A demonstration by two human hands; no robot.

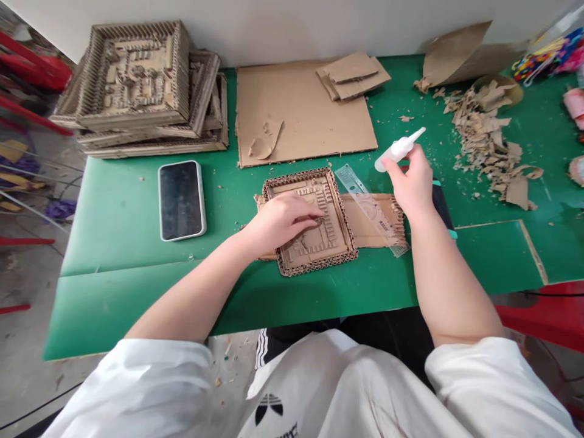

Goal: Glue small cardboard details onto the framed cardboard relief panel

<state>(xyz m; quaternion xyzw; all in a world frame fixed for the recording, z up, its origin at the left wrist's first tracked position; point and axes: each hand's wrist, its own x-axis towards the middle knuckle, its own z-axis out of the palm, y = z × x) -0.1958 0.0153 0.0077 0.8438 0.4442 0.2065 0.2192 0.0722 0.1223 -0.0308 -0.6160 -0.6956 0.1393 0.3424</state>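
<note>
My left hand (pixel 289 222) rests over a square cardboard relief panel (pixel 340 228) framed by a raised corrugated border. Its thumb and forefinger pinch together at a small cardboard piece on the panel, mostly hidden by the fingertips. Raised in my right hand (pixel 414 179) is a white glue bottle (pixel 382 159), its nozzle tilted up to the right. A clear plastic ruler (pixel 360 194) lies slantwise just right of the panel, across a cardboard strip (pixel 365 234) that runs beneath the panel.
Framed cardboard panels (pixel 132 118) are stacked at the back left. A phone (pixel 181 201) lies below them. Behind the work is a large cardboard sheet (pixel 301 134) bearing smaller pieces (pixel 353 68). Torn cardboard scraps (pixel 490 134) spread at right, beyond a dark, teal-edged object (pixel 441 210).
</note>
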